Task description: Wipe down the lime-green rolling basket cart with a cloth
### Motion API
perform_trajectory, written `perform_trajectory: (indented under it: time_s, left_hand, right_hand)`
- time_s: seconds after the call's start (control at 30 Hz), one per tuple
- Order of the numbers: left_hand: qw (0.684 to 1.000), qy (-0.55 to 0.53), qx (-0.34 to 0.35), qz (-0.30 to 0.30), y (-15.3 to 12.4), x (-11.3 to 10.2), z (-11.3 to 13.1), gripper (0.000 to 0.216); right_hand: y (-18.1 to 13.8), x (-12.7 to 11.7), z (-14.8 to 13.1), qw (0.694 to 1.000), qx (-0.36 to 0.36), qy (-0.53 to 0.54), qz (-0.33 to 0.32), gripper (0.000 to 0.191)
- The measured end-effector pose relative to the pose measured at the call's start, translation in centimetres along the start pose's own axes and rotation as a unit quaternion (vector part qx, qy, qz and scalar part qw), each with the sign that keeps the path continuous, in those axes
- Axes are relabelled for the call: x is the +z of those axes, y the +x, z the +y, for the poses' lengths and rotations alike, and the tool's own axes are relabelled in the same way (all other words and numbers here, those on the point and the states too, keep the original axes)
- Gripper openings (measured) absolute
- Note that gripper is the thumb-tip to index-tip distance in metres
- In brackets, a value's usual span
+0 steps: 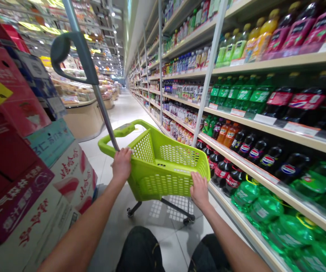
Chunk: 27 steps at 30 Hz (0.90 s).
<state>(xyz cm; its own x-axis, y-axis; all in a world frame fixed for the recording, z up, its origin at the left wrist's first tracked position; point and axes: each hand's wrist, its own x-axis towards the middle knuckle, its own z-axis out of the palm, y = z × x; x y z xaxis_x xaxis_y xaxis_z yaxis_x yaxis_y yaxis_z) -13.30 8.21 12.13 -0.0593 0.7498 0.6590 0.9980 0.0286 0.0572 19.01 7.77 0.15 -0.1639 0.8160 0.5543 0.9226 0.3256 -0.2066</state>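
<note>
A lime-green shopping cart (154, 185) with a perforated basket stands across the aisle just ahead of my knees. Its grey pole and loop handle (87, 56) rise at the left, leaning toward the upper left. My left hand (122, 163) is closed around the basket's rim, close to the pole's foot. At the opposite end, my right hand (199, 189) grips the upper edge near the corner, with its fingers over the rim. Nothing shows inside the visible part of the basket. Castor wheels (189, 219) rest on the tiled floor.
Shelves (276, 124) of bottled drinks line the right side, with large green bottles (290, 230) on the lowest level. Stacked drink cartons (63, 170) stand close on the left. A rounded display counter (80, 119) lies beyond them. The tiled aisle (123, 100) runs into the distance.
</note>
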Motion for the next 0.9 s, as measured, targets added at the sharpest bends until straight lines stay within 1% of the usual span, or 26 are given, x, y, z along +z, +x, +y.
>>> perform_trajectory:
  time_s: [0.03, 0.07, 0.2, 0.23, 0.27, 0.3, 0.33, 0.37, 0.43, 0.47, 0.5, 0.53, 0.57, 0.63, 0.7, 0.73, 0.77, 0.8, 0.87, 0.9]
  left_hand:
    - [1.000, -0.003, 0.005, -0.011, -0.3, 0.4, 0.5, 0.040]
    - [1.000, -0.010, 0.015, -0.026, -0.8, 0.9, 1.5, 0.040]
    - [0.988, -0.061, 0.093, -0.104, -3.1, 3.8, 7.9, 0.037]
    - [0.984, -0.074, 0.115, -0.118, -3.4, 4.2, 9.0, 0.037]
    - [0.980, -0.083, 0.132, -0.127, -3.5, 4.4, 9.6, 0.038]
    - [0.978, -0.087, 0.139, -0.129, -3.4, 4.4, 9.7, 0.038]
    - [0.980, -0.084, 0.133, -0.121, -3.1, 4.2, 9.2, 0.039]
    - [0.985, -0.076, 0.114, -0.106, -2.7, 3.9, 8.4, 0.040]
    - [0.995, -0.051, 0.053, -0.064, -1.8, 3.2, 6.4, 0.043]
    - [0.997, -0.042, 0.030, -0.053, -1.6, 3.0, 5.7, 0.044]
    - [0.998, -0.039, 0.021, -0.054, -1.5, 2.9, 5.5, 0.045]
    - [0.996, -0.042, 0.027, -0.067, -1.7, 3.0, 5.9, 0.045]
    - [0.994, -0.050, 0.042, -0.088, -2.1, 3.3, 6.8, 0.044]
    - [0.985, -0.073, 0.083, -0.130, -3.4, 4.2, 9.7, 0.041]
    - [0.977, -0.096, 0.118, -0.150, -4.5, 5.1, 12.7, 0.038]
    - [0.972, -0.106, 0.138, -0.156, -4.8, 5.4, 13.7, 0.037]
    - [0.969, -0.113, 0.153, -0.161, -4.8, 5.5, 14.0, 0.038]
    - [0.968, -0.114, 0.158, -0.160, -4.7, 5.4, 13.8, 0.038]
    - [0.978, -0.098, 0.121, -0.141, -3.9, 4.7, 11.7, 0.042]
    - [0.986, -0.082, 0.082, -0.121, -3.3, 4.3, 10.3, 0.044]
  right_hand:
    - [0.0, 0.1, 0.0, 1.000, 0.004, 0.002, 0.001, 0.055]
    - [0.0, 0.1, 0.0, 1.000, 0.003, 0.005, 0.001, 0.055]
    - [0.1, 0.0, 0.7, 0.999, -0.026, 0.020, -0.016, 0.057]
    - [0.0, 0.0, 1.0, 0.999, -0.027, 0.020, -0.017, 0.057]
    - [0.0, -0.1, 1.3, 0.999, -0.021, 0.018, -0.014, 0.056]
    - [-0.2, -0.1, 1.7, 1.000, -0.009, 0.014, -0.007, 0.056]
    - [-0.3, -0.1, 2.1, 1.000, 0.007, 0.009, 0.002, 0.055]
    - [-0.5, -0.1, 2.5, 1.000, 0.021, 0.004, 0.012, 0.054]
    - [-0.8, 0.1, 3.0, 0.999, 0.034, -0.001, 0.023, 0.054]
    - [-0.9, 0.1, 3.1, 0.999, 0.035, 0.000, 0.025, 0.054]
    - [-0.9, 0.2, 3.1, 0.999, 0.035, 0.001, 0.028, 0.054]
    - [-0.9, 0.3, 3.1, 0.999, 0.037, 0.003, 0.032, 0.054]
    - [-0.9, 0.4, 3.0, 0.999, 0.040, 0.004, 0.036, 0.054]
    - [-0.7, 0.4, 2.9, 0.998, 0.041, 0.006, 0.040, 0.054]
    - [-0.6, 0.3, 2.9, 0.999, 0.039, 0.009, 0.033, 0.055]
    - [-0.6, 0.1, 3.0, 0.999, 0.041, 0.010, 0.028, 0.055]
    - [-0.7, 0.0, 3.2, 0.999, 0.048, 0.010, 0.022, 0.056]
    - [-0.8, -0.2, 3.4, 0.998, 0.058, 0.010, 0.017, 0.056]
    - [-1.0, -0.5, 3.9, 0.997, 0.082, 0.010, 0.009, 0.056]
    - [-1.2, -0.6, 4.1, 0.996, 0.092, 0.010, 0.005, 0.057]
